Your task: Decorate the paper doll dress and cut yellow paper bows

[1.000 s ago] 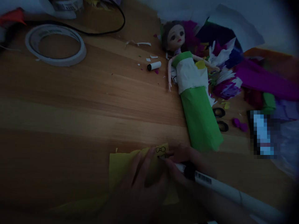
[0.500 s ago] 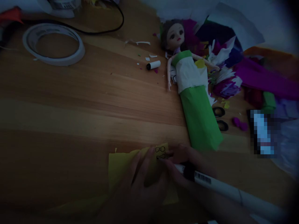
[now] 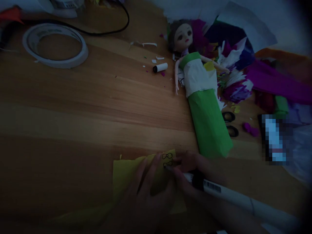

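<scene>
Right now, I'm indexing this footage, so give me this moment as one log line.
left hand: on yellow paper | right hand: holding marker, tip at lower outline | doll: lying on table

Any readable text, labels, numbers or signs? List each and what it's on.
None readable.
Marker: barcode; small print illegible.
White tape roll: print inside the ring, blurred.
Object at top left: barcode-like label, illegible.
Pixelated screen: nothing legible.
Yellow paper: bow-like line drawings, no letters visible.
</scene>
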Demonstrator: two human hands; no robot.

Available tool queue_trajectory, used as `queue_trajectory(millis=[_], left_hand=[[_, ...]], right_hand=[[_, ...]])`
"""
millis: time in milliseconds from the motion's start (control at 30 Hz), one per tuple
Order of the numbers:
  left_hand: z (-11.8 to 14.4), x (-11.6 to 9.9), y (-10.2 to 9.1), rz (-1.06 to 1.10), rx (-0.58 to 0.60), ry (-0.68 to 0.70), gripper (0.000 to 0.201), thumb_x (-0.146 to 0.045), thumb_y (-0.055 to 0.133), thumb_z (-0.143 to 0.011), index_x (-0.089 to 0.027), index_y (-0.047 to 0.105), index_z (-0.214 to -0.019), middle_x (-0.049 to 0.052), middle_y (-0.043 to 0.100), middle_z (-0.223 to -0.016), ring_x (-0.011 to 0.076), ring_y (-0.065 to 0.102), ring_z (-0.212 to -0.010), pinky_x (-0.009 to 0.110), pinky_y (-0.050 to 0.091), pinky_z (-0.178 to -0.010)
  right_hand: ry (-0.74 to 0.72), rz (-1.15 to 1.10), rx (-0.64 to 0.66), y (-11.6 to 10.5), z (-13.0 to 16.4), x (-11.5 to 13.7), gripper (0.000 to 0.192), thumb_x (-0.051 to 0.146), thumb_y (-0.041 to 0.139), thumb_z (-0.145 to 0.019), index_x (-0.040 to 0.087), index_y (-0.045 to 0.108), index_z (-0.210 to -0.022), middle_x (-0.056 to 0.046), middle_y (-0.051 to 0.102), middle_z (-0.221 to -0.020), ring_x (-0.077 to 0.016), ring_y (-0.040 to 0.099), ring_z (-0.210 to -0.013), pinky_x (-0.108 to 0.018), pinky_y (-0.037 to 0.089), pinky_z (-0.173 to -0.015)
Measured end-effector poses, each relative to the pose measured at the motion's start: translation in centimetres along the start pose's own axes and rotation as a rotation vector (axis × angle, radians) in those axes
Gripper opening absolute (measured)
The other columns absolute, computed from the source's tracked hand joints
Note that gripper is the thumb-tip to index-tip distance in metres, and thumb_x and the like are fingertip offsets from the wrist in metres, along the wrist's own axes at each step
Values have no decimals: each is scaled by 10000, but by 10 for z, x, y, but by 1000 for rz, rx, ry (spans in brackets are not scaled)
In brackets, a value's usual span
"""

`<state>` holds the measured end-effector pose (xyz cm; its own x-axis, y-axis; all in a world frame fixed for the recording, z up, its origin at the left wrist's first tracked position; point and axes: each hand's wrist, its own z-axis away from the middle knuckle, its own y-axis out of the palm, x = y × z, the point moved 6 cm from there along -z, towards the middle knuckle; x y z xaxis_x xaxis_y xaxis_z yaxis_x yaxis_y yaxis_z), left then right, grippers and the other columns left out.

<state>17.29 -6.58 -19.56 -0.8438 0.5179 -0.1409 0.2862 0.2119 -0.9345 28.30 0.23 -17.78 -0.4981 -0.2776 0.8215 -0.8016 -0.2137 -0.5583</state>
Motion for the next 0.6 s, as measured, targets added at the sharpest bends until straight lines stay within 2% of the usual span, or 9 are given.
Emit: queue_trajectory(millis=[100, 300, 400, 533, 600], left_hand=[[-4, 0, -7, -10, -98, -49, 358, -285, 585, -809, -270, 612, -1165, -49, 487, -1397, 315, 307, -1372, 438, 234, -1144], [-4, -2, -2, 86, -28, -79, 366, -228, 552, -835, -263, 593, -1196, -73, 467, -1419, 284, 341, -1358, 417, 242, -1140], [-2, 0, -3, 82, -48, -99, 375, -228, 523, -861, -241, 563, -1233, -24, 554, -1339, 251, 362, -1350, 387, 260, -1125], [-5, -1, -5, 12, -69, -86, 382, -229, 512, -866, -230, 546, -1246, -4, 567, -1310, 256, 385, -1333, 395, 272, -1111], [-7, 0, -7, -7, -98, -121, 389, -235, 518, -863, -225, 540, -1252, 10, 605, -1251, 251, 355, -1353, 384, 272, -1109]], right_hand=[[10, 23, 6, 0, 1, -1, 181, 171, 650, -783, 273, 517, -713, 16, 549, -599, -197, 617, -598, -338, 535, -534], [51, 14, -23, 0, 2, -2, 215, 148, 644, -782, 273, 501, -682, 19, 564, -606, -192, 630, -612, -320, 511, -533], [64, 14, -32, 0, 3, -1, 230, 131, 632, -783, 277, 481, -690, 22, 555, -598, -202, 642, -644, -322, 513, -543], [81, 2, -36, 0, 3, -2, 237, 151, 620, -792, 279, 450, -687, 21, 540, -595, -213, 648, -661, -325, 516, -533], [76, -1, -32, -1, 3, -3, 237, 153, 626, -796, 281, 459, -687, 26, 542, -598, -203, 653, -654, -309, 514, -529]])
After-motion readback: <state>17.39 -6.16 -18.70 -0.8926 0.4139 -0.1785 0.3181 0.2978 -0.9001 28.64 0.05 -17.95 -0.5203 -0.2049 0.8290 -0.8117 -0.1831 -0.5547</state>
